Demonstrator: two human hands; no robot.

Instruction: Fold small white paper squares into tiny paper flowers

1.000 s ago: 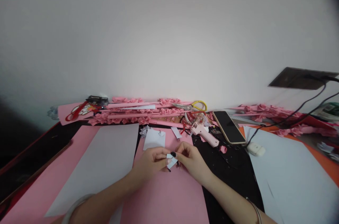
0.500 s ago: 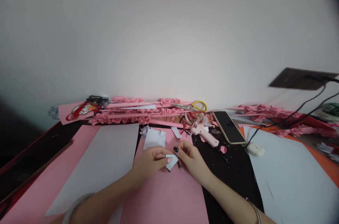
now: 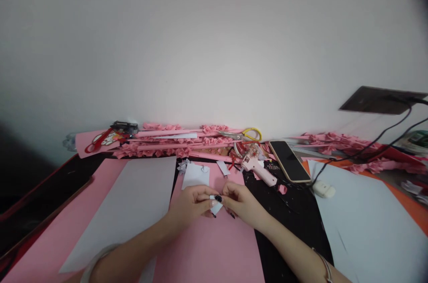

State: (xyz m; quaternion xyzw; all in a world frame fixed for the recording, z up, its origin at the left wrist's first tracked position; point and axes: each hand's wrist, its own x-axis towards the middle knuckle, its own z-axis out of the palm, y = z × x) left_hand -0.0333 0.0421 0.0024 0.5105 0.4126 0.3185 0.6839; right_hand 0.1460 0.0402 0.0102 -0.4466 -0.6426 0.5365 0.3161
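Note:
A small white piece of paper point(image 3: 216, 208) is pinched between my two hands above a pink paper sheet point(image 3: 214, 247). My left hand point(image 3: 194, 200) grips its left side with thumb and fingers. On its upper right edge, the dark-nailed thumb of my right hand point(image 3: 239, 200) presses down, fingers curled behind. Fingers cover much of the piece, so its folds are hard to make out. Just beyond my hands lie a white paper rectangle point(image 3: 195, 175), small folded white paper pieces point(image 3: 183, 166) and a white paper strip point(image 3: 223, 168).
A pink glue gun point(image 3: 259, 170), a phone point(image 3: 289, 161) and a white case point(image 3: 323, 189) lie to the right. Yellow-handled scissors point(image 3: 249, 134) rest on pink paper flower stems point(image 3: 167, 140) along the wall. Large white sheets point(image 3: 130, 203) flank my arms. A black cable point(image 3: 354, 153) crosses the right side.
My right thumb has moved left onto the white paper and now covers its upper right part. My left hand has stayed nearly still, holding the paper.

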